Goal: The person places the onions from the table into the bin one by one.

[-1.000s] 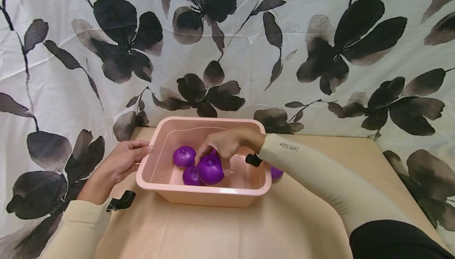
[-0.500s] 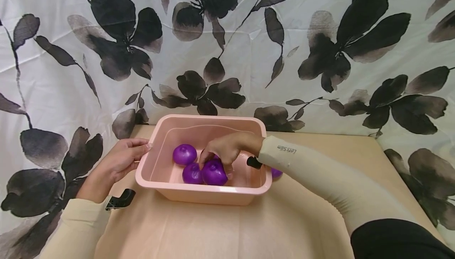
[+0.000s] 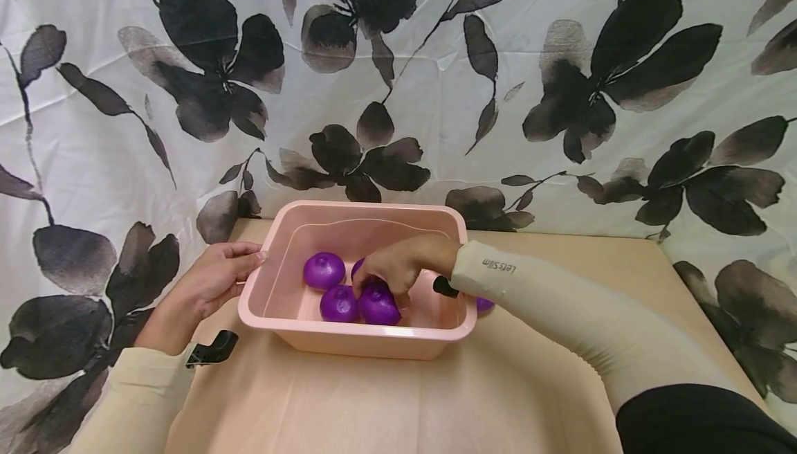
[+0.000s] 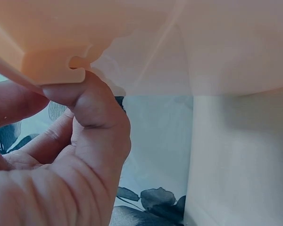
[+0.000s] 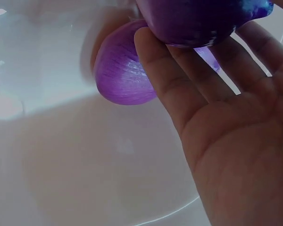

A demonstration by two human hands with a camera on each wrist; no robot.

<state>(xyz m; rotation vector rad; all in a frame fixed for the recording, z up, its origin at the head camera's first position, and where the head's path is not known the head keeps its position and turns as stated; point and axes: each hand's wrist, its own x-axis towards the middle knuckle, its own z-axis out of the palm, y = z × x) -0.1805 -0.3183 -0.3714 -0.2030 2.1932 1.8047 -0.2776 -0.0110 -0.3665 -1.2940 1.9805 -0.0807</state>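
Observation:
A pink plastic basin [image 3: 373, 350] stands on the table. My left hand [image 3: 214, 277] pinches its left rim between thumb and fingers; the left wrist view shows the thumb [image 4: 92, 101] against the rim's underside. Inside the basin my right hand [image 3: 395, 264] holds a shiny purple onion [image 3: 379, 307] low near the front wall, fingers behind it. In the right wrist view this onion [image 5: 193, 21] sits at the fingertips. More purple onions lie in the basin: one at the left [image 3: 324, 271], a front onion [image 3: 339, 304], and a back onion [image 3: 358, 268] partly hidden by the hand.
Just outside the basin's right side lies another purple onion [image 3: 483, 304], mostly hidden by the basin and right sleeve. The table [image 3: 349, 405] has a beige cover. A white cloth with dark flowers [image 3: 473, 94] hangs behind and at both sides.
My right hand has lowered the onion and shifted it slightly right, beside the front onion. More of the back onion now shows. The left hand keeps its hold on the rim.

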